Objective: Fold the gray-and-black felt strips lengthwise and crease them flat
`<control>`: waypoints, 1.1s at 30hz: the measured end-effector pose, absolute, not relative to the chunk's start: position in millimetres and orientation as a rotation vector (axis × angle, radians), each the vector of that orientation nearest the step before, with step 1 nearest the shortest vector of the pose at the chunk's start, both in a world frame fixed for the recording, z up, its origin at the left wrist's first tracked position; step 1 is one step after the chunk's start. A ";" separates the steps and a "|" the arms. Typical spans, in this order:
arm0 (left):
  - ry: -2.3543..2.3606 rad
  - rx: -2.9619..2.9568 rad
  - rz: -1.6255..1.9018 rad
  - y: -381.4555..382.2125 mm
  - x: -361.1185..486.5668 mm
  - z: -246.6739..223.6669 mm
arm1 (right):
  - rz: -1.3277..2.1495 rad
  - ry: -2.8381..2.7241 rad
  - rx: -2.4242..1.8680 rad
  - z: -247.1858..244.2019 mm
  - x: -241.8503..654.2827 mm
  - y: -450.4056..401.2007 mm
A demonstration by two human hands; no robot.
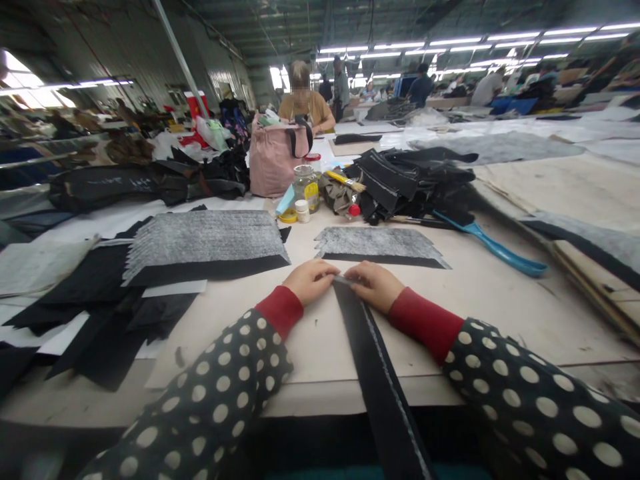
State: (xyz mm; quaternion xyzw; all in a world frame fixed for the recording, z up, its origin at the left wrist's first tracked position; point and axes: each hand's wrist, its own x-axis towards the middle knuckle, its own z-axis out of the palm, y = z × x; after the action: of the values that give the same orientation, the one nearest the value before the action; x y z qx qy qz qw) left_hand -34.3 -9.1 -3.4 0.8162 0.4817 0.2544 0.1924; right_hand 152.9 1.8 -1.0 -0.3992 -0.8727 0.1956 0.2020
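A long black fabric strip [373,360] with a pale line along its right side runs from the board down over the table's near edge. At its far end, where a narrow grey edge shows, both hands meet. My left hand [313,280] pinches the left corner of that end. The right corner is between the fingers of my right hand [375,283]. Just beyond the hands lies a fanned stack of grey-and-black pieces [377,243]. Further left is a larger fanned stack [207,243] of the same kind.
Behind the stacks stand a pink bag [275,160], a glass jar [305,187], a small white bottle [302,211] and a yellow brush [345,180]. Black pieces [395,180] are heaped beside a blue-handled tool [500,247]. Dark fabric [105,327] lies left. A person [305,110] sits opposite.
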 end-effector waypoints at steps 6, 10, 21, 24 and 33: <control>1.353 2.300 0.726 -7.8 -33.7 -4.1 | 0.525 -2.443 -1.130 -2.8 153.0 2.7; 1.360 2.323 0.713 -7.2 -33.1 -6.9 | 0.556 -2.421 -1.112 -2.7 152.8 3.1; 1.344 2.461 0.663 -7.4 -32.2 -4.4 | 0.511 -2.460 -1.058 0.4 153.9 0.9; 1.258 2.616 0.570 -9.6 -33.6 1.4 | 0.423 -2.540 -1.025 2.2 154.2 -0.6; 1.196 2.762 0.412 -16.7 -43.2 7.5 | 0.184 -2.799 -0.985 14.4 153.3 -8.8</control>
State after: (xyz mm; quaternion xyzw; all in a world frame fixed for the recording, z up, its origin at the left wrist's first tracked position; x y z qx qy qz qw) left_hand -43.2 -16.7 7.5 0.9079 0.3932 0.1355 0.0520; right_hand 153.3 -8.8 14.4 -0.3302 -0.9381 0.0615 0.0842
